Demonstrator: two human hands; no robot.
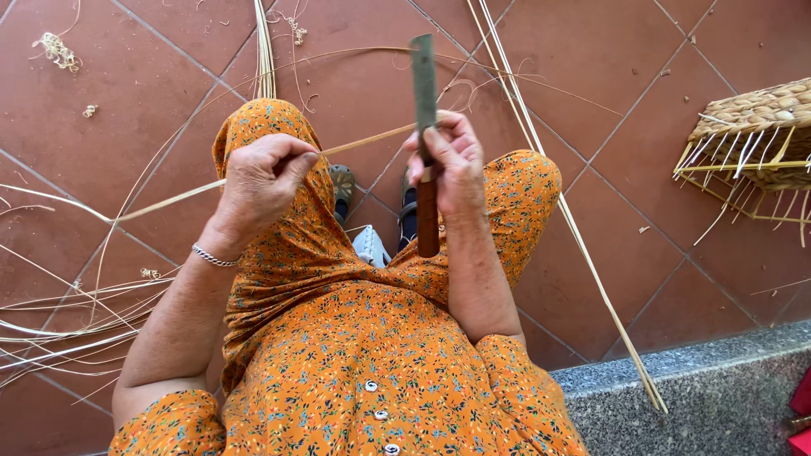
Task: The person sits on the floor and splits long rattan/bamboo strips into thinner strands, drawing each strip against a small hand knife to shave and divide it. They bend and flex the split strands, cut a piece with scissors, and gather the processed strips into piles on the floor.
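The left hand (258, 186) pinches a pale cane strip (169, 201) above the lap; the strip runs rightward to the knife (425, 127), gripped upright in the closed right hand (452, 165), which hides their meeting point.

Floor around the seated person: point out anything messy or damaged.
Loose cane strips sprawl over the tiled floor, with curled shavings scattered there. The wicker basket has bare stakes sticking out, unwoven. Nothing looks broken.

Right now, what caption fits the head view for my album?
Right hand holds a knife against a reed pinched by the left hand.
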